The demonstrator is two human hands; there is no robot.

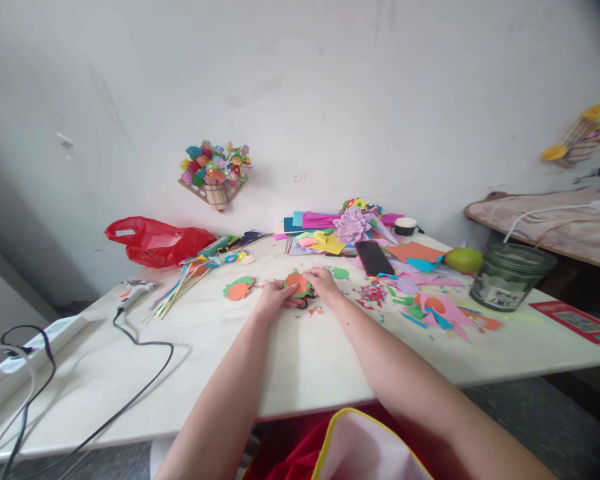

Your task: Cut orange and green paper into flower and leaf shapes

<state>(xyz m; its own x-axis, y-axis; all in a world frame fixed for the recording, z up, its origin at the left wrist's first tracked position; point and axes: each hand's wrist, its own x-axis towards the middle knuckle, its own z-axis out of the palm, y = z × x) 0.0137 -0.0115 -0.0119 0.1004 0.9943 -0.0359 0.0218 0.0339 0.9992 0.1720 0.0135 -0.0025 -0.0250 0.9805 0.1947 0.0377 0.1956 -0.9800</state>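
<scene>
Above the middle of the white table, my left hand pinches an orange and green scalloped flower cutout by its left side. My right hand has its fingers closed at the cutout's upper right edge. A dark looped shape, perhaps a scissors handle, shows partly beneath the hands. To the left lies another orange and green flower cutout, flat on the table. Just past my right hand is a green round cutout. Small red scraps are scattered farther right.
A red plastic bag, thin sticks and a glue gun with a trailing cord occupy the left. On the right are a black phone, coloured scraps, a yellow-green fruit and a dark green bucket. A lilac flower stands behind.
</scene>
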